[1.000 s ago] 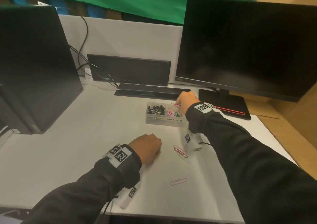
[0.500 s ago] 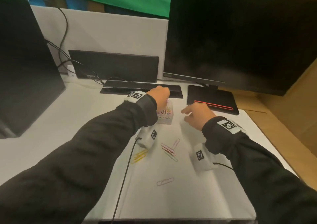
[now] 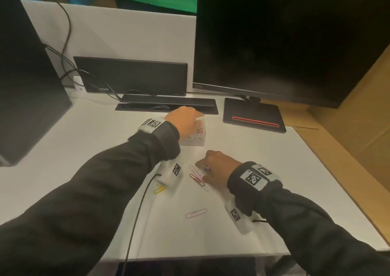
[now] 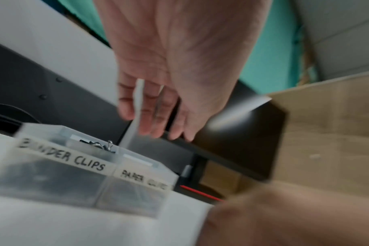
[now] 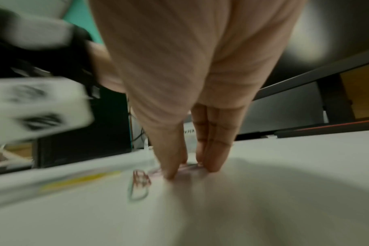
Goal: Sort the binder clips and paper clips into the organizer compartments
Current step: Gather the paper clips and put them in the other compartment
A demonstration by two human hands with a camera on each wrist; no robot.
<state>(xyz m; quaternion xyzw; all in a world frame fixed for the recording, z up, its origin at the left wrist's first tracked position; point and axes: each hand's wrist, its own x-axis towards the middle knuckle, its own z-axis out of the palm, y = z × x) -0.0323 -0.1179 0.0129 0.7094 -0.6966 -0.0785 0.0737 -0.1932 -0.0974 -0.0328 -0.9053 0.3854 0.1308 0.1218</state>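
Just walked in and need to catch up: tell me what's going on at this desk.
A person is sorting clips into a small clear plastic organizer labelled BINDER CLIPS and PAPER CLIPS. The left hand hangs over it, fingers loose. The right hand presses its fingertips on a pale pink paper clip on the white desk. A red clip, a yellow one and another pink one lie loose.

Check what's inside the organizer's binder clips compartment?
Left wrist view: dark binder clips poke above the organizer wall. The frosted, blurred walls hide the rest, so no count. The left hand hovers over it.
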